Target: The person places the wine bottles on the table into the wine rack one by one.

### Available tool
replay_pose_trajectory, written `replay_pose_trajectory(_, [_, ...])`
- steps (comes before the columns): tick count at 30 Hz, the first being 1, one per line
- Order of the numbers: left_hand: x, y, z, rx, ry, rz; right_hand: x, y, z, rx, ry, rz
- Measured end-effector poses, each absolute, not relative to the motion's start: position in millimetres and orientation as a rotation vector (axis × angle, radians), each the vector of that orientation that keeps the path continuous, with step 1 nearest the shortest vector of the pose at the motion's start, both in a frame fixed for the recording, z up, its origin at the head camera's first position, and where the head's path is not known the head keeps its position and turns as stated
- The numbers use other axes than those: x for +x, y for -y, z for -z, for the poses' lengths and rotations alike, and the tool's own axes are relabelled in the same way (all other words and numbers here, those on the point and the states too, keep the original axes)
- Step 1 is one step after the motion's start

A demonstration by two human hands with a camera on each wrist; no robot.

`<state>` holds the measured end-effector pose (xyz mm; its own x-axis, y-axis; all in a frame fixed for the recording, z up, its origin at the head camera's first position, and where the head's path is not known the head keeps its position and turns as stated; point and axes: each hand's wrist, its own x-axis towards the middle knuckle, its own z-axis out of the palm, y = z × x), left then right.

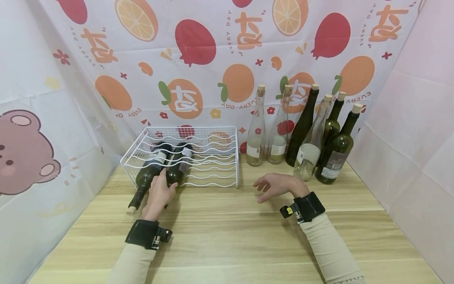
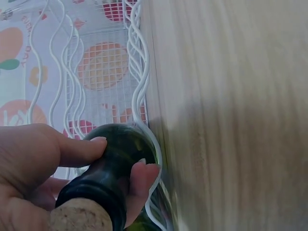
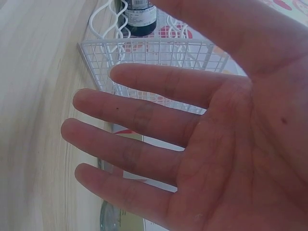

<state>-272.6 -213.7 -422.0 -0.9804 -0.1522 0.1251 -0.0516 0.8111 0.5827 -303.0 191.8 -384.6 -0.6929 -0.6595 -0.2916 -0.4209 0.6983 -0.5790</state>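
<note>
A white wire wine rack with wavy bars stands at the back left of the table. Two dark green wine bottles lie in it, the left one with its corked neck sticking out over the front. My left hand grips the neck of the right wine bottle. In the left wrist view, thumb and fingers curl round this dark neck, just above its cork. Over the table, right of the rack, my right hand holds nothing; the right wrist view shows its fingers extended and spread.
Several corked bottles stand upright at the back right, some clear like the clear bottle, others dark green like the green bottle. A fruit-print curtain hangs behind the wooden table, with pale cloth on both sides.
</note>
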Motion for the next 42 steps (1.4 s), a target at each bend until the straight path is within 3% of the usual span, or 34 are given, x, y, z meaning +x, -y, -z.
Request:
replay_pose_trajectory(21, [-246.5,220.7,388.2,0.171,3.060,0.617,-299.4,-186.5,388.9,-0.809,-2.427,0.679])
replay_pose_trajectory(42, [-241.5,214.0,396.9,0.079,2.896,0.584,-300.8,-189.7,387.5,-0.822,-2.430,0.655])
